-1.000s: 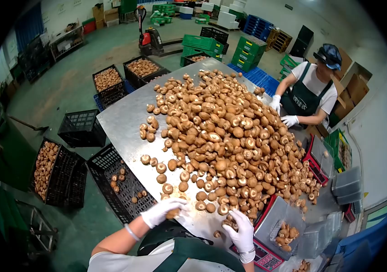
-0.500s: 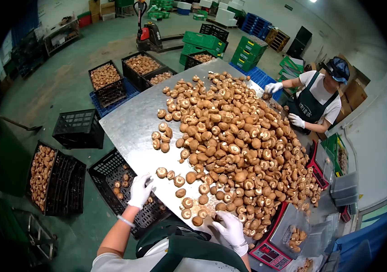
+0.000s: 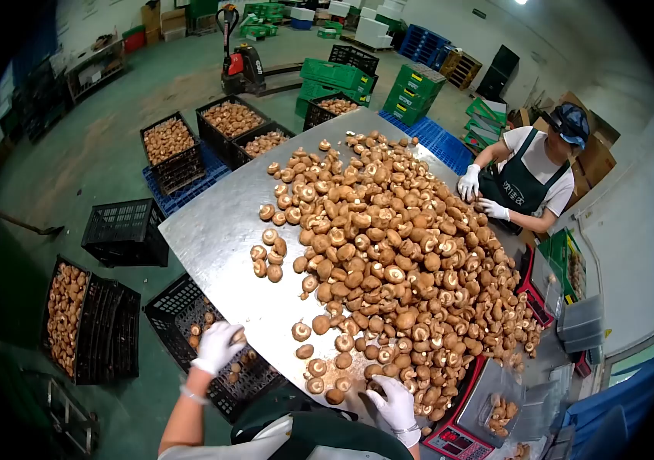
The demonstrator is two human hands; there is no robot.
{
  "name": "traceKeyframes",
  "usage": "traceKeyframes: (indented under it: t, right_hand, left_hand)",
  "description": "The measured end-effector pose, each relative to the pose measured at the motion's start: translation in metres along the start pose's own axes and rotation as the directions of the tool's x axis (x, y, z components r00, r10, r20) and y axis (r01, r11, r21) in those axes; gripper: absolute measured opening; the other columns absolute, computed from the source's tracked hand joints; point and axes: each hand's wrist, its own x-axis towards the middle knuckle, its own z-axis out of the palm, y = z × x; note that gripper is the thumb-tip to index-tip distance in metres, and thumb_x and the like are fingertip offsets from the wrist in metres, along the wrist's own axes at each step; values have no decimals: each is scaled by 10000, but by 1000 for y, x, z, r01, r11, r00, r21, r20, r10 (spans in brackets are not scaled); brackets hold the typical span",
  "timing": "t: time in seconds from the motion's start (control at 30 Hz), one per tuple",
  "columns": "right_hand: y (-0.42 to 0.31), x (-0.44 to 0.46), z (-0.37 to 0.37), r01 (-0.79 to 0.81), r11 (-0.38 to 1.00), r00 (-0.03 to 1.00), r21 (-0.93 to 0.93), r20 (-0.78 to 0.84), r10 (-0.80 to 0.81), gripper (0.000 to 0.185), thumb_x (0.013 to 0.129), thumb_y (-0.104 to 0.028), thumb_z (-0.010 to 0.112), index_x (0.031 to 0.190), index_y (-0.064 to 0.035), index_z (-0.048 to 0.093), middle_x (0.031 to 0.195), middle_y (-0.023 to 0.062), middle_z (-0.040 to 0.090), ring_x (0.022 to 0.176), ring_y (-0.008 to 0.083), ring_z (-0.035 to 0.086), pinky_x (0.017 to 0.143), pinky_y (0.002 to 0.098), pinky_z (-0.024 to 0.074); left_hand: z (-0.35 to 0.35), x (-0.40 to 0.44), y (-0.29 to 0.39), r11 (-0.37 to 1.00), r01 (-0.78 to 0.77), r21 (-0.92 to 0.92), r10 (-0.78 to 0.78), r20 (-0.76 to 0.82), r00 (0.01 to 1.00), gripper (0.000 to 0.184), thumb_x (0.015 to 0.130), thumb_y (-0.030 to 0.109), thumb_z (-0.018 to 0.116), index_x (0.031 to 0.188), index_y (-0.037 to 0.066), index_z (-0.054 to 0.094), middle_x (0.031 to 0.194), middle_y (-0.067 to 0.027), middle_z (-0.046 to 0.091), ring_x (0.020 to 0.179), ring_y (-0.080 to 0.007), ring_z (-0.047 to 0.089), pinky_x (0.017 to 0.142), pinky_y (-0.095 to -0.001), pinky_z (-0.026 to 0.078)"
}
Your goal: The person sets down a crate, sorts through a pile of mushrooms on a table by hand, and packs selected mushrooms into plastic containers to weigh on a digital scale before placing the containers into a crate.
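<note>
A large heap of brown mushrooms (image 3: 396,253) covers much of the metal table (image 3: 212,222). Over the table's left edge, above a black crate (image 3: 166,307) holding a few mushrooms, my left hand (image 3: 218,346) in a white glove is closed around a mushroom (image 3: 238,336). My right hand (image 3: 394,402), also gloved, rests at the near edge of the heap with its fingers curled against the mushrooms. What its fingertips hold, if anything, is hidden.
A co-worker (image 3: 530,172) stands across the table at the right. Red scales (image 3: 457,441) and clear plastic trays (image 3: 581,322) are at the right. Mushroom-filled crates (image 3: 167,146) and a pallet truck (image 3: 243,65) stand on the floor beyond.
My left hand has moved left from the table's near edge to above the crate, and its fingers have closed on a mushroom since half a second ago. The co-worker's hands have come together.
</note>
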Motion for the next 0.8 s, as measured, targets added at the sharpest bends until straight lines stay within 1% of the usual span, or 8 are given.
traceKeyframes:
  t: [0.03,0.1,0.23,0.33,0.43,0.57,0.67,0.8]
  right_hand:
    - [3,0,2,-13,1000,1000,9,-8,14,351,797,-305,681,1047,-63,640,1001,121,658,893,298,633,775,380,499]
    - [7,3,2,-33,999,999,2,-13,33,343,797,-304,680,1044,-68,644,1000,119,660,890,296,635,777,376,502]
    - [10,27,0,-18,1000,999,9,37,18,339,803,-309,675,1049,-78,645,1008,119,660,899,293,635,789,368,504]
    - [4,68,-8,76,996,996,36,45,-78,407,806,-322,678,1123,-73,618,1070,138,640,969,312,615,825,379,498]
    - [-21,126,-23,11,983,997,185,72,-25,688,797,-278,706,1379,-72,402,1362,174,456,1245,306,465,1022,350,388]
    - [-31,212,-4,127,987,992,98,-7,-127,899,726,-346,753,1451,-117,273,1466,177,302,1305,348,371,1033,384,373]
    - [-17,259,32,129,992,991,-2,-43,-129,973,671,-357,789,1457,-153,255,1467,186,295,1274,381,394,1011,407,394]
    - [-11,268,67,149,953,987,-265,-16,-158,975,617,-394,809,1439,-253,303,1434,153,343,1215,373,444,925,454,448]
  left_hand:
    - [-18,-9,-7,996,-56,67,50,85,995,464,700,278,740,1114,100,630,1075,-133,620,1047,-296,564,913,-388,446]
    - [-34,-10,-9,987,52,152,-57,29,998,508,716,287,735,1169,94,610,1184,-166,582,1146,-329,516,976,-397,413]
    - [-27,54,-1,988,87,-127,-114,-222,968,454,786,227,682,1198,64,587,1237,-188,550,1188,-361,481,1006,-423,385]
    - [-13,118,34,963,-33,-266,-40,-265,963,419,808,203,660,1196,62,588,1240,-185,550,1185,-355,484,1008,-419,383]
    - [25,179,55,937,-262,-230,177,-332,927,403,830,204,633,1204,65,582,1254,-180,541,1198,-353,473,1025,-410,370]
    - [59,234,102,927,-299,-228,234,-272,933,461,850,292,611,1265,104,543,1343,-157,475,1270,-380,386,1055,-440,323]
    - [76,247,122,980,-195,-50,185,-154,971,494,852,377,601,1292,165,533,1407,-159,407,1316,-388,318,1061,-465,308]
    - [80,233,117,960,-206,-189,159,-236,959,360,801,298,644,1091,86,652,1286,-155,508,1176,-369,444,1019,-439,354]
